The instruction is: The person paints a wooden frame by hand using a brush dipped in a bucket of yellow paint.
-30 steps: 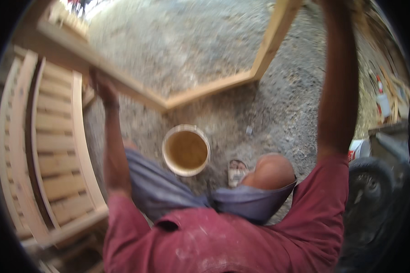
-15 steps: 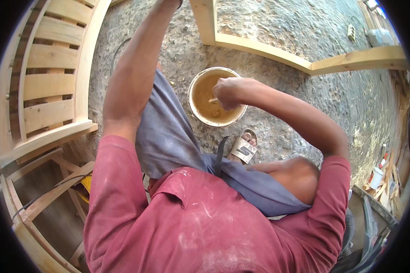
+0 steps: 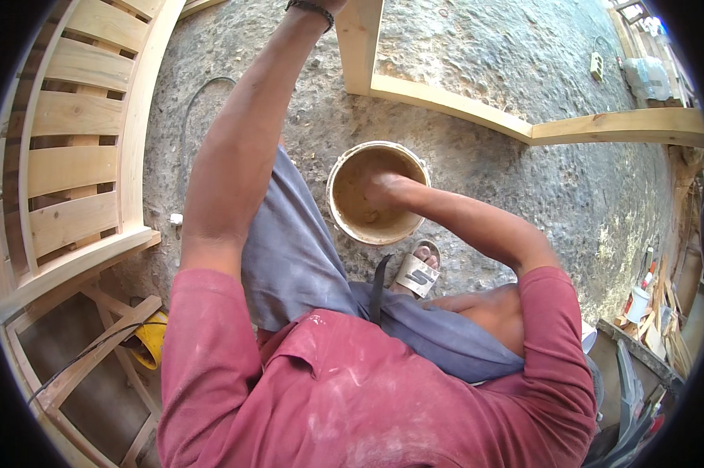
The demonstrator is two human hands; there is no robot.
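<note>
A: Where is the right hand (image 3: 379,189)?

B: Down inside the bucket (image 3: 377,193), a round, off-white pail with a smeared rim, holding a tan, pasty mix. It stands on the rough gravelly floor (image 3: 524,187) just ahead of a sandalled foot (image 3: 416,271). Whether the fingers are closed on anything, I cannot tell; they blur into the paste.

A: And the left hand?

B: Its arm reaches up past a dark wristband (image 3: 309,8) to the pale wooden frame (image 3: 446,101) beyond the bucket. The hand itself is cut off by the top edge, so its grip is unseen.

A: Anything else?

B: Left of that arm lies a curved slatted panel (image 3: 71,156) of bare light timber. Far right of the bucket, a small white container (image 3: 638,304) stands among wood offcuts.
</note>
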